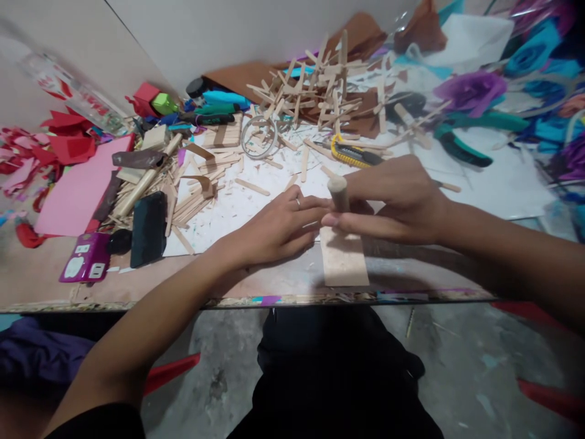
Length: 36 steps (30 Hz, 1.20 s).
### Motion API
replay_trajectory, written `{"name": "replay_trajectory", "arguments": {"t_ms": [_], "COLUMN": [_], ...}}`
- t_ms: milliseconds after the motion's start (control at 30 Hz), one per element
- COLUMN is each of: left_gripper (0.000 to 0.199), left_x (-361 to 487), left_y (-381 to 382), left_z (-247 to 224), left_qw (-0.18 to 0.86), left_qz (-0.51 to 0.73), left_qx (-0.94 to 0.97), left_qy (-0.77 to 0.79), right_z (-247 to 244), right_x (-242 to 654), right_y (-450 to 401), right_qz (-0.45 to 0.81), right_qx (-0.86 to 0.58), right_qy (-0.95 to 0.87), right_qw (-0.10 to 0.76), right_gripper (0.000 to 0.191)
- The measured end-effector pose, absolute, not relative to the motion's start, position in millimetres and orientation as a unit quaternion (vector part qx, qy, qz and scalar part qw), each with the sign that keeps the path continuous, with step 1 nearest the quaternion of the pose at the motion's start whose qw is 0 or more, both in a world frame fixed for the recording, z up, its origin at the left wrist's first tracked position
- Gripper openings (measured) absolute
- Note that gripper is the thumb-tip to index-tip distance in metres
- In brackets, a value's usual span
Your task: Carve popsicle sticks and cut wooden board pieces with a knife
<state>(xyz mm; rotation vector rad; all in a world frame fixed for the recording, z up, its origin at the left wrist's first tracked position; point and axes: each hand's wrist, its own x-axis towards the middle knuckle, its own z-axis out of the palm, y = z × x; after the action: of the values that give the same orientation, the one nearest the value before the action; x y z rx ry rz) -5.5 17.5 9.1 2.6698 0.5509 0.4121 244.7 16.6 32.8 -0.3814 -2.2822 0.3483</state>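
A short round wooden dowel (339, 190) stands upright near the table's front edge, over a pale flat rectangular piece (346, 262). My right hand (397, 204) pinches the dowel between thumb and fingers. From the left, my left hand (290, 227) reaches in with its fingertips at the upper left edge of the pale piece, close to my right thumb; its fingers are stretched out and lie low. The dowel's lower end is partly hidden by my fingers.
Behind the hands lie a yellow cutter (354, 155), a tape roll (258, 137) and a heap of craft sticks (320, 91). Green-handled pliers (464, 143) rest at the right. A phone (148, 228) and a purple box (85, 257) are at the left, beside pink sheets (80, 186).
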Motion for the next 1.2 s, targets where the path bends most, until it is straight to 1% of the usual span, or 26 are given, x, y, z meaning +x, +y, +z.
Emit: {"name": "replay_trajectory", "arguments": {"t_ms": [300,567,867,1000,1200], "left_gripper": [0.024,0.019,0.014,0.016,0.016], "left_x": [-5.7,-4.6,-4.1,-3.6,-4.7], "left_y": [18.4,16.5,15.7,15.2,15.5], "left_z": [8.5,8.6,13.1,14.4,12.7], "left_qw": [0.193,0.194,0.170,0.173,0.178], "left_qz": [0.141,0.152,0.153,0.145,0.150], "left_qx": [0.952,0.949,0.958,0.957,0.955], "left_qy": [0.192,0.198,0.175,0.183,0.182], "right_z": [32.2,32.2,28.7,29.9,29.1], "right_x": [246.4,243.6,243.6,243.9,244.1], "right_y": [15.9,14.5,17.4,16.3,16.9], "right_qz": [0.116,0.122,0.120,0.116,0.118], "right_qx": [-0.172,-0.159,-0.149,-0.135,-0.144], "right_qy": [-0.896,-0.906,-0.918,-0.918,-0.912], "right_qw": [0.393,0.373,0.348,0.354,0.365], "right_gripper": [0.033,0.037,0.033,0.029,0.030]}}
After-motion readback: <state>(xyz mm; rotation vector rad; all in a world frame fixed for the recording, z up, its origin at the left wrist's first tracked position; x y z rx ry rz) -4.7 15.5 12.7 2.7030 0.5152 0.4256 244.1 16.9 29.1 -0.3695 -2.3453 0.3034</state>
